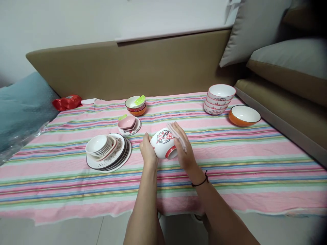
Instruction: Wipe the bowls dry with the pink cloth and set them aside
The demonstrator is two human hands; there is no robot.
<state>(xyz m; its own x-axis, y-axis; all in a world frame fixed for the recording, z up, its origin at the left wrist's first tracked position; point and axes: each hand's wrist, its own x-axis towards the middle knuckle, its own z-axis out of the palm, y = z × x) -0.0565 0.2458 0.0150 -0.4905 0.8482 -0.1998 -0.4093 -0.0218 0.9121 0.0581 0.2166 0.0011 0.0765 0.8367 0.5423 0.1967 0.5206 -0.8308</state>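
Note:
A white bowl (161,143) with a red and black flower print and a red foot ring is tilted on its side above the striped cloth. My left hand (148,149) grips it at the left, fingers partly hidden behind it. Against the bowl's right side, my right hand (185,149) presses a folded pale cloth (178,136), held under its fingers. Both hands are over the middle of the tablecloth, near no other dish.
At left stand a pile of plates (129,154) topped by small bowls (96,144), pink dishes (127,122) on saucers, and stacked bowls (137,110). To the right are stacked white bowls (216,107) and an orange bowl (236,120). A sofa back (166,68) borders the far edge.

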